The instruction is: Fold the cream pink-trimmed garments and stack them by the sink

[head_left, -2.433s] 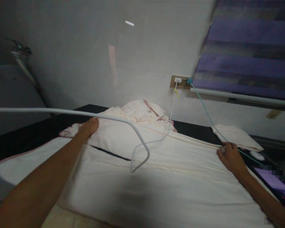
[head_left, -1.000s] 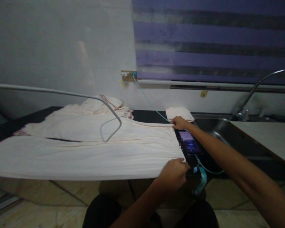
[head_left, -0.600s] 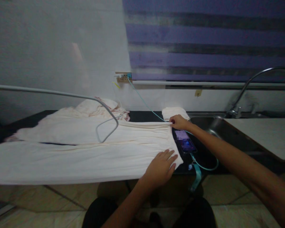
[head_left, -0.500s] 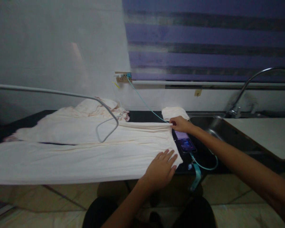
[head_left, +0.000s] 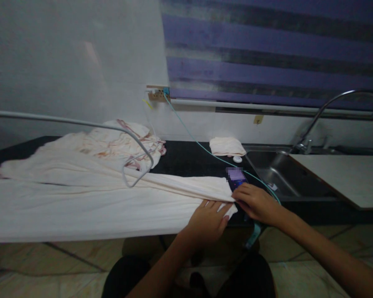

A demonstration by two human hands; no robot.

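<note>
Cream cloth (head_left: pixel 90 203) is spread across the black table (head_left: pixel 186 159), near edge overhanging. Left hand (head_left: pixel 209 219) lies flat and open on its right corner; right hand (head_left: pixel 257 203) pinches the folded-over edge just beside it. Risk: the fold could slip or skew, or the overhang drag the cloth to the floor. Phone (head_left: pixel 236 176) and teal cable (head_left: pixel 199 142) sit right by the hands and could snag. Folded cloth (head_left: pixel 226 145), sink (head_left: pixel 273 171), faucet (head_left: pixel 335 111) further right; crumpled laundry (head_left: pixel 124 138) behind; white cord (head_left: pixel 81 124) hangs across the view.

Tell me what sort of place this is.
Probably a home kitchen: a steel sink with a curved metal tap is set into a black countertop, where cream fabric lies spread.
</note>
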